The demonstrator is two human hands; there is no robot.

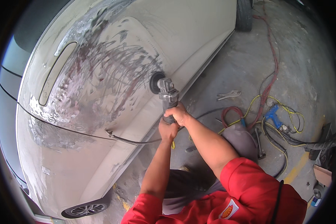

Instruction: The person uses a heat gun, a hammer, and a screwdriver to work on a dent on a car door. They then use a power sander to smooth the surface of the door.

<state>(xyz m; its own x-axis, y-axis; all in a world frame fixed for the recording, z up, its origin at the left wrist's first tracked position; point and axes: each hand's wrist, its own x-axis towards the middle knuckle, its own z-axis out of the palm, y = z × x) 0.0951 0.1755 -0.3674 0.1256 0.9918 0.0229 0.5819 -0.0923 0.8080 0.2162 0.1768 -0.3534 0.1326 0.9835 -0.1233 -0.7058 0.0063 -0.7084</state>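
Both my hands are wrapped round the body of an angle grinder (169, 96). My right hand (178, 113) grips it nearer the head, and my left hand (168, 129) holds the rear end just below. The grinder's dark round disc (156, 83) is against or very close to the lower part of a car door panel (138, 108); contact cannot be made out for sure. Across the panel spread scratched, ground patches of bare metal and grey filler (97, 74). A recessed door handle (58, 74) lies left of them. Near the door seam, a cable clamp (109, 133) touches the panel.
A black cable (138, 142) runs from the clamp behind my arms. On the concrete floor to the right lie locking pliers (229, 95), a red hose (275, 71), a yellow cord (283, 104) and a blue tool (273, 116). Wheels (86, 210) sit at both ends of the car side.
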